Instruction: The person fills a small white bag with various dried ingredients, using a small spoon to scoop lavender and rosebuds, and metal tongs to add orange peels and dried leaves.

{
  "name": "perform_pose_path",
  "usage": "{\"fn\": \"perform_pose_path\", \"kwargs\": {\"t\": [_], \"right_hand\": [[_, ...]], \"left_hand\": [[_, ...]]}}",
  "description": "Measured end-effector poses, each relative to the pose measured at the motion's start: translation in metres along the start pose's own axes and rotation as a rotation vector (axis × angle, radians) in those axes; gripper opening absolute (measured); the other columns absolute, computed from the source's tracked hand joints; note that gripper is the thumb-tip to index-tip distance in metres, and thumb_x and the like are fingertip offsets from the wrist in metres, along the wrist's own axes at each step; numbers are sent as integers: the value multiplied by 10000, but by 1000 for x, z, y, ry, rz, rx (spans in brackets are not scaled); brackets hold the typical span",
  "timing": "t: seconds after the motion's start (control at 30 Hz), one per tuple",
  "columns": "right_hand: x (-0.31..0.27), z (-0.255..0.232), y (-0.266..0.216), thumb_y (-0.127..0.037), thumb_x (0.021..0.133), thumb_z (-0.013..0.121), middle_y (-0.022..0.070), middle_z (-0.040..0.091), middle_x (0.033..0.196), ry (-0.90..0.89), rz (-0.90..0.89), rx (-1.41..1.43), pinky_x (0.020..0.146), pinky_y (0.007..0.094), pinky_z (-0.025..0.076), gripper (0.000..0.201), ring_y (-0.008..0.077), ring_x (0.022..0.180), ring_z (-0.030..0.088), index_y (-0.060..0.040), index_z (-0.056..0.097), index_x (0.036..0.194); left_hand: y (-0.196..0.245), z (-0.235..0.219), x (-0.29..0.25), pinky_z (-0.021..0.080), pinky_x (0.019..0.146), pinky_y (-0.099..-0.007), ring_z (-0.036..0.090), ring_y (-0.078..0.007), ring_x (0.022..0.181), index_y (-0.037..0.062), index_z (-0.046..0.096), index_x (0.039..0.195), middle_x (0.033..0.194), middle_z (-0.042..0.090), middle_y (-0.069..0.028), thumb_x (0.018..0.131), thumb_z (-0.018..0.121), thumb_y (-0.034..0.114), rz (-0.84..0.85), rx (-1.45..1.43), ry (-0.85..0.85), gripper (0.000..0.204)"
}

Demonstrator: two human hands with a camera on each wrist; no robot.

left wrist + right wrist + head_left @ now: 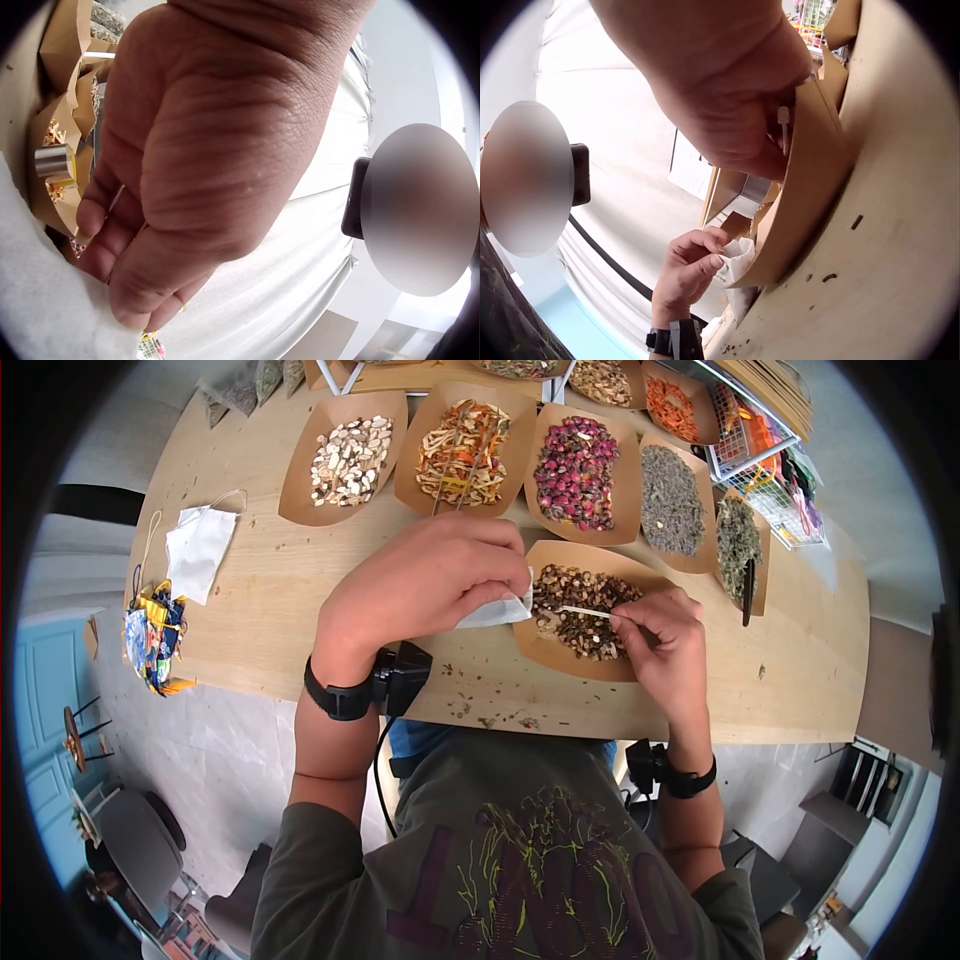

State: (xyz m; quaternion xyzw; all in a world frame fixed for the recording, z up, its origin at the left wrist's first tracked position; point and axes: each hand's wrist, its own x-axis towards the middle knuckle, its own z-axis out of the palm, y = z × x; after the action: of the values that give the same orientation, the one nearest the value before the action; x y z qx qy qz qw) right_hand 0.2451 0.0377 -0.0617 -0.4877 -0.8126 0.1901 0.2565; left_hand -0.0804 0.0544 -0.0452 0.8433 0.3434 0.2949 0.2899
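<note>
In the head view the left hand (430,580) pinches a white cloth pouch (497,610) at the left edge of a brown paper tray (560,660) of dark brown chopped pieces (590,592). The right hand (665,645) holds a thin pale stick-like utensil (590,611), whose far end lies among the pieces. In the left wrist view the pouch (52,277) is gripped by the left thumb and fingers (135,300). In the right wrist view the utensil's end (784,116) shows by the right hand (720,90), over the tray (802,172).
Behind stand paper trays of white slices (350,460), orange-yellow pieces with metal tongs (455,455), rosebuds (575,470) and grey-green herbs (670,500). A white pouch (200,550) and patterned pouches (155,635) lie left. Wire baskets (780,500) stand at back right. Crumbs dot the front edge.
</note>
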Motion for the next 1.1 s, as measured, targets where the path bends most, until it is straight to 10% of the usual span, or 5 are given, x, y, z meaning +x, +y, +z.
{"fn": "perform_pose_path", "kwargs": {"t": [0.77, 0.93, 1.1], "right_hand": [[3, -11, -10, -26, 874, 848, 17, 762, 841, -34, -36, 104, 966, 394, 405, 87, 234, 889, 647, -86, 843, 936], [12, -11, -36, -19, 865, 851, 48, 732, 815, 9, -290, -98, 905, 387, 411, 96, 252, 835, 620, -44, 833, 956], [5, -46, -25, 21, 831, 817, 58, 682, 763, -125, -108, -47, 846, 397, 415, 102, 254, 786, 596, -38, 818, 915]], "left_hand": [[0, 1, 1, 565, 841, -431, 709, -338, 969, 48, 767, 1027, 1066, 718, -78, 922, 794, 42, -6, -1, -18, 108], [-1, 0, 1, 561, 835, -433, 710, -338, 967, 46, 759, 1020, 1066, 719, -80, 921, 793, 38, -14, -2, -21, 105], [-2, 0, -1, 559, 841, -436, 707, -342, 966, 48, 753, 1019, 1065, 718, -78, 923, 791, 43, 9, 3, -8, 103]]}}
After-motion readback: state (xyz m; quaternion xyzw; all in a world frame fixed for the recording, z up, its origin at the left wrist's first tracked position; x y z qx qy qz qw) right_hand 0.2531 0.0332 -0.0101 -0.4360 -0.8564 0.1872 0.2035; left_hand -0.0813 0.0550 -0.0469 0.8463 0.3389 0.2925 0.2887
